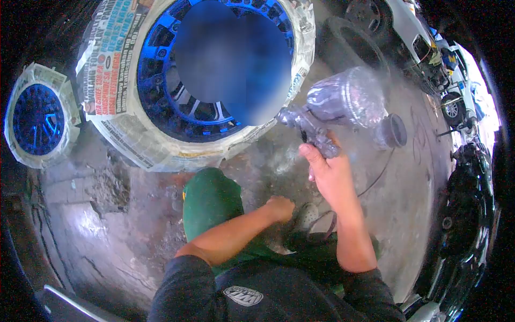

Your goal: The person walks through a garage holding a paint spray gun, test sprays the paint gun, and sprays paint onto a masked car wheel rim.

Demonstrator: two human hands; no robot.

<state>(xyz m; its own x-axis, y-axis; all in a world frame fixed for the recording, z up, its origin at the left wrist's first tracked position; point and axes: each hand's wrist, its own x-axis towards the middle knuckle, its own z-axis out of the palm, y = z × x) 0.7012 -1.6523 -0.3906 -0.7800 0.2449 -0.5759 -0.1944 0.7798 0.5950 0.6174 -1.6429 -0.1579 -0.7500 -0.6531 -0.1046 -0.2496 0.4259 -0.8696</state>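
My right hand (327, 174) is wrapped around the handle of a spray gun (308, 127), its nozzle pointing left at a large wheel rim (155, 53). The gun's translucent paint cup (343, 99) tilts up to the right. Blue coats the rim, and newspaper masking (126, 126) surrounds it on the tire. A blurred patch hides much of the rim's middle. My left hand (280, 209) is closed in a fist by my green-clothed knee (212, 198), below the wheel and apart from it. Whatever its fingers may hold is hidden.
Another masked blue wheel (37, 121) sits at the left. A dark round container (392, 131) shows behind the gun. A thin hose (375, 182) runs near my right forearm. A tire (357, 45) lies at the upper right, and car parts (466, 193) line the right side.
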